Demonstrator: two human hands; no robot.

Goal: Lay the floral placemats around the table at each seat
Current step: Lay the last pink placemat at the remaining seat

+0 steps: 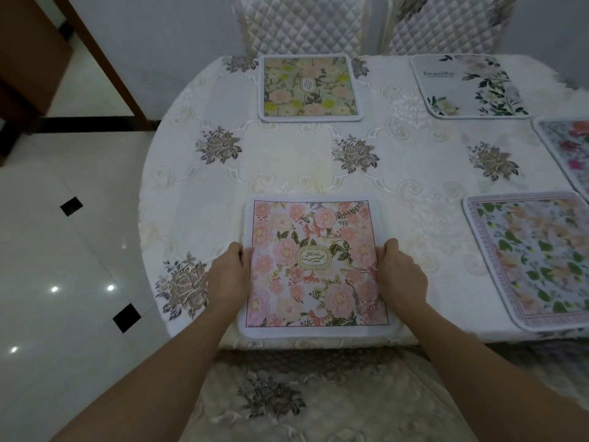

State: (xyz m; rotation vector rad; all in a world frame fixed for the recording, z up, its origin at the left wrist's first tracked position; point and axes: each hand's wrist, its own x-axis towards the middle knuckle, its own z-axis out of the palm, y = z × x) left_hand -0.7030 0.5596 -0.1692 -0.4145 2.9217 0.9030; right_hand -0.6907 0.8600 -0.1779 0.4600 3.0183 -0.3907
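A pink floral placemat (315, 266) with a "GARDEN" oval in its middle lies flat at the table's near edge. My left hand (228, 275) grips its left edge and my right hand (400, 275) grips its right edge. Across the table lies a yellow-and-pink floral placemat (309, 87), with a grey "Beautiful" placemat (468, 86) to its right. A green-leaf floral placemat (535, 260) sits at the near right. Another placemat with red flowers (567, 148) is cut off by the right border.
The table (287, 161) wears a white embroidered cloth with grey roses. Two quilted chairs (302, 23) (446, 23) stand at the far side, and a cushioned seat (271, 397) sits right below me. Glossy tiled floor (73, 250) spreads to the left.
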